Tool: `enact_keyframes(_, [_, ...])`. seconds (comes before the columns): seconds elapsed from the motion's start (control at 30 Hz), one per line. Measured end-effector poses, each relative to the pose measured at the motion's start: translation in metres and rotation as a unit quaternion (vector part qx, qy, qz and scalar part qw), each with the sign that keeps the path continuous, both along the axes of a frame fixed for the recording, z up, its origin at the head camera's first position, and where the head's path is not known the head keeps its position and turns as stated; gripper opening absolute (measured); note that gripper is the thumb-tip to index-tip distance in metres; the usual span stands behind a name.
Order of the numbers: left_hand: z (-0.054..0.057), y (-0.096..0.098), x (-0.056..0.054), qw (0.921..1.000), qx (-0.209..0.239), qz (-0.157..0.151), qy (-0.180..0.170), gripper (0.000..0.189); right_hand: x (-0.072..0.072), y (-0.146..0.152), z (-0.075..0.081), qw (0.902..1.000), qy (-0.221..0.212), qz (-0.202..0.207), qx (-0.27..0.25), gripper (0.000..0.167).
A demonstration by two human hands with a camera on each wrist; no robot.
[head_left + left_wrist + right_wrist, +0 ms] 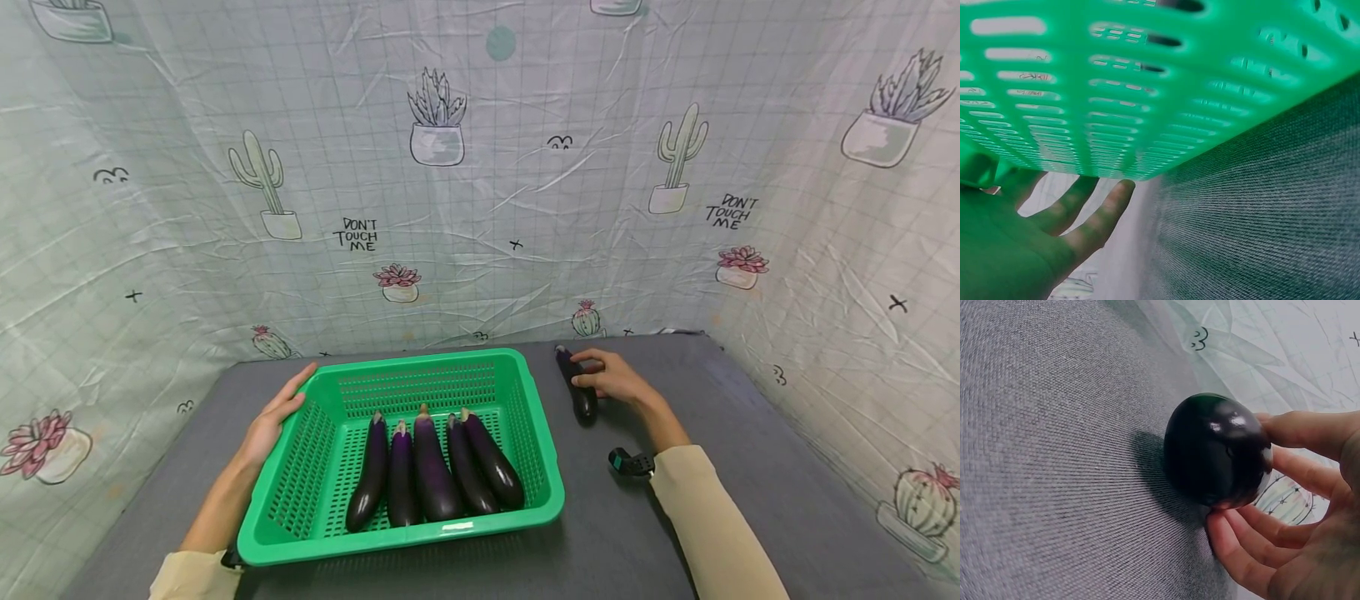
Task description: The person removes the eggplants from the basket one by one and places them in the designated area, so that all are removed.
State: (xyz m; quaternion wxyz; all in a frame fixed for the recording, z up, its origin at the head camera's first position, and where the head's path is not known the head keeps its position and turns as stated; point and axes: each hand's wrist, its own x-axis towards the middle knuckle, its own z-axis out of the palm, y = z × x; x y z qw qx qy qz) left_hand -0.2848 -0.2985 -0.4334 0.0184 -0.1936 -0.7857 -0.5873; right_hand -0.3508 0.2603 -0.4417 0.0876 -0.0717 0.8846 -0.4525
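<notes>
My right hand [611, 377] grips an eggplant [584, 404] on the grey cloth, right of the green basket [557, 500]. In the right wrist view, the thumb and fingers curl about the sides of the eggplant [1216, 453], its round glossy end facing the camera. My left hand [272, 425] rests along the basket's left rim. From the left wrist, the fingers of that hand [1029, 237] look extended beside the slotted wall [1085, 100]. Several dark purple eggplants [435, 475] lie side by side in the basket, stems toward the back.
Grey cloth [600, 533] covers the table around the basket. A pale printed curtain [495, 183] with cactus drawings rises behind and on both sides. A black wrist strap piece [630, 462] sits by the right sleeve.
</notes>
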Motion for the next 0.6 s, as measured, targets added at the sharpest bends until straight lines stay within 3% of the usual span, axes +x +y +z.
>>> enact_keyframes(0.33, [0.000,0.000,0.001,1.0000,0.000,-0.001,0.007,0.056,0.001,0.000,0.006,0.9999,0.015,-0.005,0.000,0.054])
enact_keyframes(0.6, [0.000,0.000,0.001,1.0000,0.002,-0.004,0.008,0.056,0.016,-0.005,0.039,0.9981,0.061,-0.014,0.005,0.055])
